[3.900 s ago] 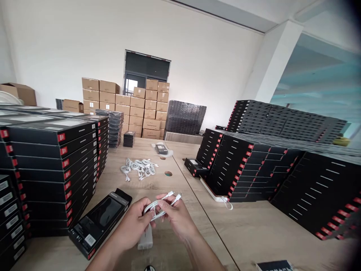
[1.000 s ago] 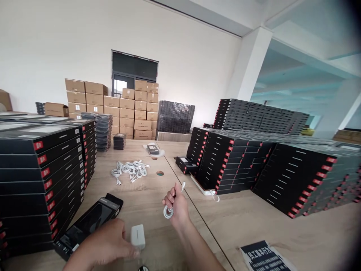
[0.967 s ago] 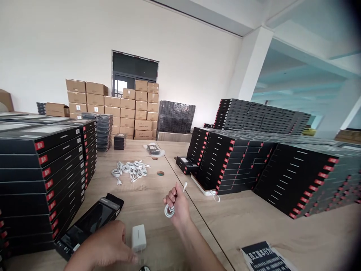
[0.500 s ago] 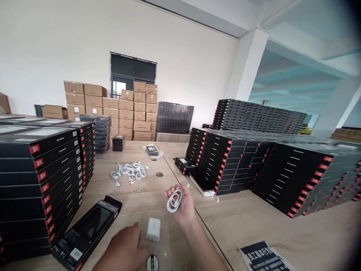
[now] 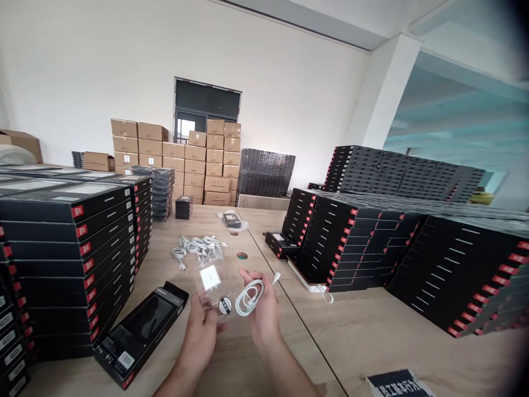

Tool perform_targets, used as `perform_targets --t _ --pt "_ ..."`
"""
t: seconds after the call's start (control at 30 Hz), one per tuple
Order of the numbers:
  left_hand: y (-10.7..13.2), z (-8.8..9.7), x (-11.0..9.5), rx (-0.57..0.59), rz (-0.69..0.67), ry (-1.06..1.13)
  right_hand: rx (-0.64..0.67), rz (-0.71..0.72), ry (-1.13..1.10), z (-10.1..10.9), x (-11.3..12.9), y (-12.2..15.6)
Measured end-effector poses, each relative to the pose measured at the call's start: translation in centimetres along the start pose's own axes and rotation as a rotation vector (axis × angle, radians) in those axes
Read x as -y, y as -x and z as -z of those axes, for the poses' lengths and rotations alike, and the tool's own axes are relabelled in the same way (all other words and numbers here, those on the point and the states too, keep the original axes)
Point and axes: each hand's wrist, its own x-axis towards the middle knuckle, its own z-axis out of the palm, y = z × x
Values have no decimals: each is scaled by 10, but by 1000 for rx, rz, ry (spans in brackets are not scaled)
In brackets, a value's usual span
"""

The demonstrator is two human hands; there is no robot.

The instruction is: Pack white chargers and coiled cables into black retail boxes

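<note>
Pinched in my left hand (image 5: pixel 203 322) is a transparent plastic bag (image 5: pixel 226 284), lifted off the table. A white charger plug (image 5: pixel 210 277) shows in its upper part, and a round black-and-white label (image 5: pixel 225 305) is near my fingers. My right hand (image 5: pixel 264 309) is closed around a coiled white cable (image 5: pixel 249 298), whose connector end sticks out past the fingers on the right. The coil is close beside the bag. Beyond both hands lies a pile of white cables (image 5: pixel 200 248). A black box with an open end flap (image 5: pixel 142 333) rests to the left of my left hand.
Tall stacks of black boxes with red marks stand at left (image 5: pixel 61 264) and right (image 5: pixel 351 237). A white tray-like item (image 5: pixel 303 278) with a cord sits beside the right stack. A printed sheet (image 5: pixel 397 384) lies at front right. Cardboard cartons (image 5: pixel 194 165) are piled by the wall.
My left hand has taken hold of the bag with the charger plug and raised it from the table towards the cable. The right hand still holds the coil; the view has shifted left.
</note>
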Motion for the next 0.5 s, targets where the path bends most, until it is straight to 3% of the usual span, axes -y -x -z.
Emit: perform_targets --t 0.1,0.27,0.37,0.5 --pt "5 -5 1 15 12 78 -14 68 17 -5 -4 2" --pt "14 -14 -9 109 75 369 -35 244 313 1 -17 3" --pt "16 -15 -17 140 38 482 36 292 464 2 -27 5" --pt "11 -9 -24 69 11 470 158 362 530 0 -35 10"
